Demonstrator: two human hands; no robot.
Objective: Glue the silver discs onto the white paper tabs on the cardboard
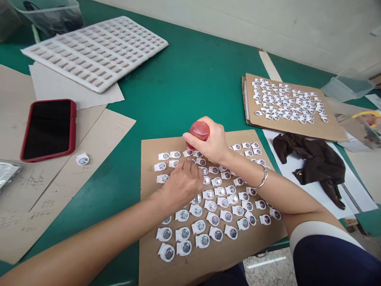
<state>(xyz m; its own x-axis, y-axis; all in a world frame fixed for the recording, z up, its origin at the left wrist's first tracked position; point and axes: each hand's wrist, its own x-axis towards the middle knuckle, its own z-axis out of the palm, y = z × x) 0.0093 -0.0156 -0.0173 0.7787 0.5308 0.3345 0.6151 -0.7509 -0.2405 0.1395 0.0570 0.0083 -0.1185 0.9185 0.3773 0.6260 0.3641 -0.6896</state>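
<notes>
Many white tags (pixel 184 247) lie in rows on cardboard (pixel 149 210); the right hand (pixel 213 142) grips a red bottle (pixel 199 131) over the far rows — probably best held low and steady — while the left hand (pixel 185 178) curls just nearer, its hold hidden.

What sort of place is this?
Probably a small assembly workshop, judging by the green tabletop, the nearer brown cardboard sheet bearing rows of small white tabs with round silvery discs, and the flat white grid-like tray.

Nothing can be read clearly: the handwritten marks (pixel 32 180) on the brown paper (pixel 62 178) at left and the scribble (pixel 150 169) on the cardboard (pixel 148 222) are too faint.
</notes>
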